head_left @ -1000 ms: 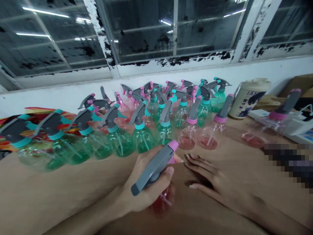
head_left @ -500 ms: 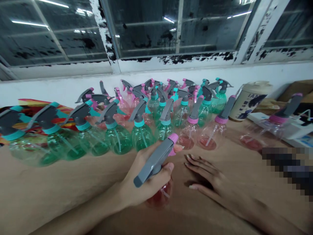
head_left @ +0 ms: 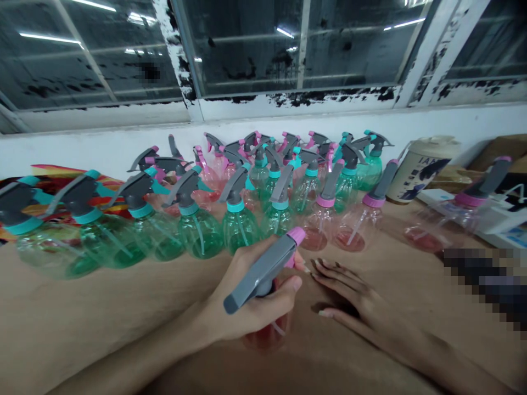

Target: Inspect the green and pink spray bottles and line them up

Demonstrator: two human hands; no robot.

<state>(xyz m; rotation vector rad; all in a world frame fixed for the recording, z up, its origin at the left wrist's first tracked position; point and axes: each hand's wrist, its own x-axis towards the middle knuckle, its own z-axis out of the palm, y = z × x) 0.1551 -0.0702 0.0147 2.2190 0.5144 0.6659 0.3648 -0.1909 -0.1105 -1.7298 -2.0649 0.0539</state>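
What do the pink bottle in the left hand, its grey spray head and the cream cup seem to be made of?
Pink bottle: probably clear, smooth plastic, since the tube shows through it.
Grey spray head: likely opaque plastic, satin, with soft highlights.
Cream cup: fairly matte, without sharp reflections; coated metal or plastic, I cannot tell.

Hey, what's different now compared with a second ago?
Only a little: your left hand's thumb has moved slightly farther right across the pink spray bottle, and the camera view has shifted slightly. Nothing was taken hold of or let go. Your right hand stays palm down nearby; the green bottles keep their row.
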